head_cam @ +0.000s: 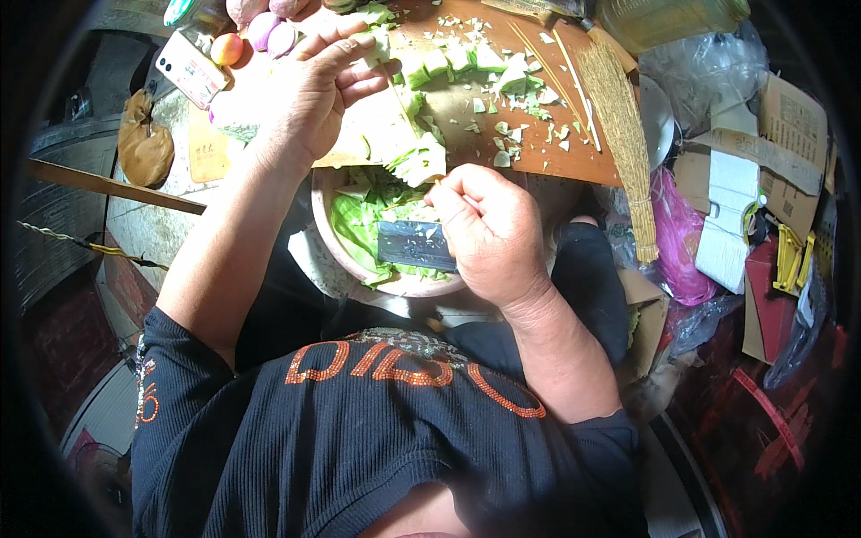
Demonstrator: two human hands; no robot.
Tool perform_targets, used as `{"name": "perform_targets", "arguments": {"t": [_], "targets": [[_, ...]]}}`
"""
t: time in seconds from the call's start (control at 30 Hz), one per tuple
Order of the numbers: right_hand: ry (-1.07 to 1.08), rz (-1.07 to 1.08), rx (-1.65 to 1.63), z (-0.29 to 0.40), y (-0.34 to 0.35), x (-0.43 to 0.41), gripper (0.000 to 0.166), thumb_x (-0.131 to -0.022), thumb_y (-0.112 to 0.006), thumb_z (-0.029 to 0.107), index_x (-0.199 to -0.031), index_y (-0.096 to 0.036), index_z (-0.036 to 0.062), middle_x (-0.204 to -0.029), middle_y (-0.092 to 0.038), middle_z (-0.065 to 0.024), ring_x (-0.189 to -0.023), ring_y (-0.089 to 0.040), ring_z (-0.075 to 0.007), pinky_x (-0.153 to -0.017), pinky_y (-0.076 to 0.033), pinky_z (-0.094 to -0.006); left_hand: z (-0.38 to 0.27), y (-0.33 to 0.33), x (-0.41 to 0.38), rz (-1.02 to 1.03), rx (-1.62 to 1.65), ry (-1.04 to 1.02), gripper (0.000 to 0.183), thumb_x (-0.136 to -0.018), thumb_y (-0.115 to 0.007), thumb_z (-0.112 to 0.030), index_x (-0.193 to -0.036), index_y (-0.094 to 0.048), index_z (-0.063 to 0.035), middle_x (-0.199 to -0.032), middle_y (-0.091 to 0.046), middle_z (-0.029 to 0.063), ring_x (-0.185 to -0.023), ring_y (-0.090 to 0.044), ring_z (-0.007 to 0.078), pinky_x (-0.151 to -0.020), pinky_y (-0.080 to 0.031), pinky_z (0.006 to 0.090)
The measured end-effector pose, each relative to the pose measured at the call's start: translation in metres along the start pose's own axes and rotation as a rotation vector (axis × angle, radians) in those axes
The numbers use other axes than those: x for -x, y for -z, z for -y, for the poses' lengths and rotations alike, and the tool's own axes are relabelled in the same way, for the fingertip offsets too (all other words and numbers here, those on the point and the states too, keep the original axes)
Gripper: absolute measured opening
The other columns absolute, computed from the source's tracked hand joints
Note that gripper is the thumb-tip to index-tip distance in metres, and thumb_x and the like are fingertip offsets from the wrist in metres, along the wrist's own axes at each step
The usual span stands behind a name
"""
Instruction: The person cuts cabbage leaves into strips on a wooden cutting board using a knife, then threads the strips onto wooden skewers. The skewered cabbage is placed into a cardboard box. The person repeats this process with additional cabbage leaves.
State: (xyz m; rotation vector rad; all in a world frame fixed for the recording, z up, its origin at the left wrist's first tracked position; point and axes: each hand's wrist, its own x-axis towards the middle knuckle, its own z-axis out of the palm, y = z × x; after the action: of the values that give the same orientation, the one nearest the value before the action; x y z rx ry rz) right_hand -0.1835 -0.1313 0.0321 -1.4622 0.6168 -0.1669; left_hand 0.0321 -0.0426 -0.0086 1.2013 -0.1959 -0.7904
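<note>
My right hand (494, 228) is closed around the lower end of a thin bamboo skewer (405, 111), with pale green cabbage pieces (420, 160) bunched just above the fist. At the skewer's upper end, my left hand (329, 77) pinches another cabbage piece (380, 48) by the thumb; its other fingers are spread. Below the hands stands a round pinkish basin (323, 225) holding cabbage leaves (350, 232). A dark cleaver blade (414, 245), flecked with cabbage bits, lies over those leaves. Its handle end is hidden behind my right hand.
Cut cabbage chunks (464, 59) and scraps cover the wooden board (572, 158). Thin sticks (545, 60) lie beside a straw whisk broom (615, 121). A phone (192, 67), a reddish fruit (227, 49) and purple onions (272, 33) sit upper left. Cardboard (794, 134) and plastic bags are at right.
</note>
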Motion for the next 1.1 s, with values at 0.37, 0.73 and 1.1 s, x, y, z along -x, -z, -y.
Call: {"name": "perform_targets", "arguments": {"t": [0.37, 0.73, 1.1], "targets": [[-0.068, -0.025, -0.201, 0.0, -0.001, -0.002, 0.019, -0.095, -0.052, 0.012, -0.083, -0.06, 0.0002, -0.058, -0.047, 0.0038, -0.049, -0.04, -0.0014, -0.044, -0.03, -0.0172, 0.002, -0.047, 0.038, -0.002, -0.159, 0.203, 0.019, -0.089, -0.062, -0.008, -0.108, -0.059, -0.0036, -0.1, -0.065, 0.008, -0.085, -0.066, 0.015, -0.075, -0.055, 0.027], [-0.045, -0.025, -0.193, -0.003, 0.002, -0.021, 0.02, -0.095, -0.053, 0.016, -0.084, -0.06, 0.0012, -0.058, -0.046, 0.0033, -0.05, -0.04, -0.0026, -0.046, -0.031, -0.0176, 0.011, -0.043, 0.041, 0.091, 0.002, 0.061, 0.024, -0.09, -0.062, -0.014, -0.112, -0.057, -0.0059, -0.1, -0.061, 0.0042, -0.096, -0.06, 0.0107, -0.073, -0.052, 0.0252], [-0.111, -0.068, -0.324, 0.01, 0.019, -0.02, 0.019, -0.094, -0.054, 0.014, -0.082, -0.062, 0.0012, -0.057, -0.049, 0.003, -0.05, -0.045, -0.0026, -0.046, -0.037, -0.0183, 0.021, -0.004, 0.002, 0.026, -1.067, 0.228, 0.032, -0.09, -0.063, -0.025, -0.111, -0.064, -0.0025, -0.09, -0.065, 0.0039, -0.078, -0.059, 0.0094, -0.069, -0.049, 0.0247]]}}
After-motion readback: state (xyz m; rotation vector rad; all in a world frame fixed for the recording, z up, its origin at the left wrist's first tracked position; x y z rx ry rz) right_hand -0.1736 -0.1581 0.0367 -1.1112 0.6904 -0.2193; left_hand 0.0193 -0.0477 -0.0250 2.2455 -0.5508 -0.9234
